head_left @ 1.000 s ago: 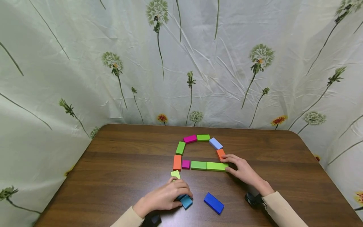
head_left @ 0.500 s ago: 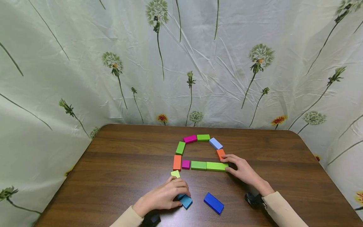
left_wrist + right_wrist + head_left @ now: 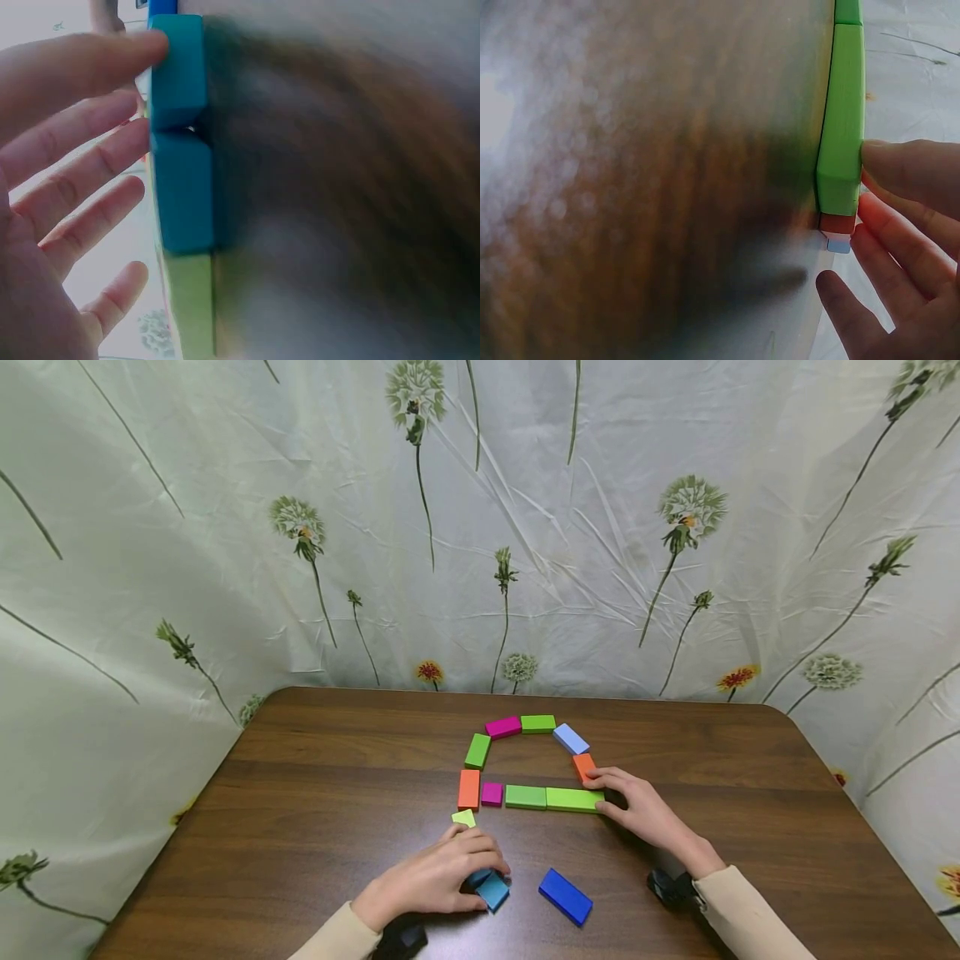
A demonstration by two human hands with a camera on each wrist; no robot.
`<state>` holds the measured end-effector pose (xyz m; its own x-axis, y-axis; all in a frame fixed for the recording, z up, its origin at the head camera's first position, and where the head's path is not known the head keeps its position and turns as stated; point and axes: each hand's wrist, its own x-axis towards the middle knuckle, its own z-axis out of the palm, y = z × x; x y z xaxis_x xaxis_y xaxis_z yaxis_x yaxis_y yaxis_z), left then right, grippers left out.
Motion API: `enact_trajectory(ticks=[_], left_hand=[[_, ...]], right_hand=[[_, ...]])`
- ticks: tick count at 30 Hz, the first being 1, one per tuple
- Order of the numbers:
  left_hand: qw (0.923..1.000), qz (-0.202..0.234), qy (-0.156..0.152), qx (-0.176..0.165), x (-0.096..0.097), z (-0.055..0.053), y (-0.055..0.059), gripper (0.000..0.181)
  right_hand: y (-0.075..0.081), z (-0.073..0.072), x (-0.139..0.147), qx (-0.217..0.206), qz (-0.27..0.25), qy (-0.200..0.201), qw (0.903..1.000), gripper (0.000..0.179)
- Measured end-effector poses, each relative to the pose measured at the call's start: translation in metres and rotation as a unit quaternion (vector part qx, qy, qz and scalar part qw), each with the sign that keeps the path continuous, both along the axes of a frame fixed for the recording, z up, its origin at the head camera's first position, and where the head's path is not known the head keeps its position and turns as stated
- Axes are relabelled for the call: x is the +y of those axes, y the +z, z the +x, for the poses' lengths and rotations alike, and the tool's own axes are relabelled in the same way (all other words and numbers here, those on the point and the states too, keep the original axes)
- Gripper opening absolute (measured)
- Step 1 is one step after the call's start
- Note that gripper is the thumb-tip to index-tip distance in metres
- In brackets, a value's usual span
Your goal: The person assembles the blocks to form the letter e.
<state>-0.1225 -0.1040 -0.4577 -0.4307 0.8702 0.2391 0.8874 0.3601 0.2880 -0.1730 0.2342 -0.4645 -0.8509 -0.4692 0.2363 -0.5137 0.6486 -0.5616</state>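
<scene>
My left hand [image 3: 442, 872] holds a teal block [image 3: 493, 892] between thumb and forefinger at the near end of a curved row. A second teal block [image 3: 184, 193], mostly under the hand in the head view, adjoins it, then a yellow-green block [image 3: 464, 819]. The left hand's other fingers spread loosely behind the row. At the right, my right hand [image 3: 637, 806] rests with its thumb at the end of a long light-green block [image 3: 573, 800]. Its fairly straight fingers reach an orange block [image 3: 583, 767], whose near end they cover.
The row continues through another orange block [image 3: 468, 790], a magenta block [image 3: 492, 794], a green block [image 3: 526, 797] and several more in a loop ending near a light-blue block [image 3: 572, 739]. A dark-blue block [image 3: 566, 897] lies apart on the brown wooden table [image 3: 337, 760]. A floral cloth hangs behind.
My left fingers shift slightly around the teal block, drawing in a little and then reaching right again. The right hand and the other blocks stay in place.
</scene>
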Motion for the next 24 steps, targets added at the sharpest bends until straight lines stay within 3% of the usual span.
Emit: enact_trajectory(ticks=[5, 11, 18, 24], left_hand=[[0.9999, 0.000, -0.009, -0.014, 0.012, 0.000, 0.004, 0.041], [0.9988, -0.028, -0.041, -0.001, 0.035, -0.001, 0.007, 0.041], [0.9954, -0.068, -0.067, 0.009, 0.060, -0.005, 0.003, 0.041], [0.9950, -0.072, -0.066, 0.022, 0.068, -0.006, -0.001, 0.034]], right_hand=[[0.000, 0.000, 0.000, 0.001, 0.000, -0.001, 1.0000, 0.029], [0.001, 0.001, 0.001, 0.002, 0.000, -0.001, 1.0000, 0.029], [0.001, 0.001, 0.002, -0.001, -0.001, 0.002, 1.0000, 0.028], [0.001, 0.001, 0.002, -0.003, 0.000, 0.002, 1.0000, 0.028]])
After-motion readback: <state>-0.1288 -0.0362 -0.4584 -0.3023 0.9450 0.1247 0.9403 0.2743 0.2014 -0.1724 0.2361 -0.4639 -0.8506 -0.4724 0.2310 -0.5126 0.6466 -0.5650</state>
